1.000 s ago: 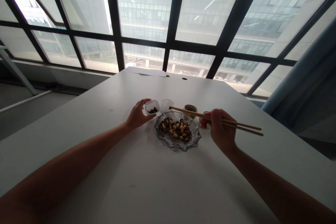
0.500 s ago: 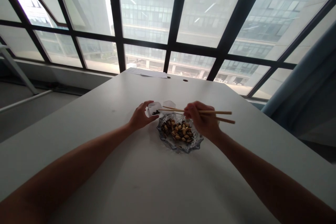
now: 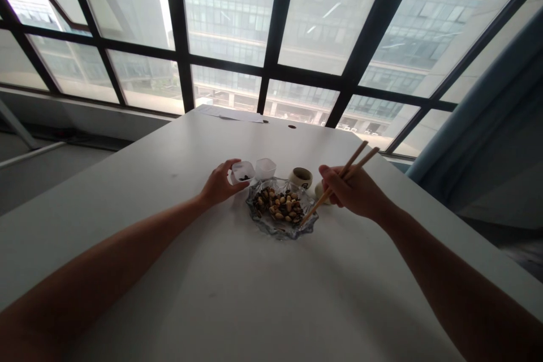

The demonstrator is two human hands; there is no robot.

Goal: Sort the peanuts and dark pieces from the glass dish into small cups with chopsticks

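Between its thumb and fingers, my left hand [image 3: 219, 184] grips a small white plastic cup [image 3: 243, 169], tilted toward me, with a few dark seeds [image 3: 244, 177] inside. My right hand [image 3: 354, 189] is closed around a pair of wooden chopsticks [image 3: 345, 174]. Their tips reach down into the right side of a clear scalloped glass bowl [image 3: 282, 233]. Mixed nuts and seeds [image 3: 285, 206] lie heaped in that bowl; pistachios and dark sunflower seeds seem to be among them.
A second white plastic cup [image 3: 265, 168] stands right of the held one. Behind the bowl is a small beige cup [image 3: 301, 177] with a dark mark; another beige cup [image 3: 320, 191] is partly hidden by my right hand. Paper [image 3: 231, 113] lies on the white table's [image 3: 237, 294] far end.
My right hand has swung the chopsticks away from the left-hand cup, and their tips now point down into the glass bowl. The beige cups have come into view. My left hand keeps its cup.
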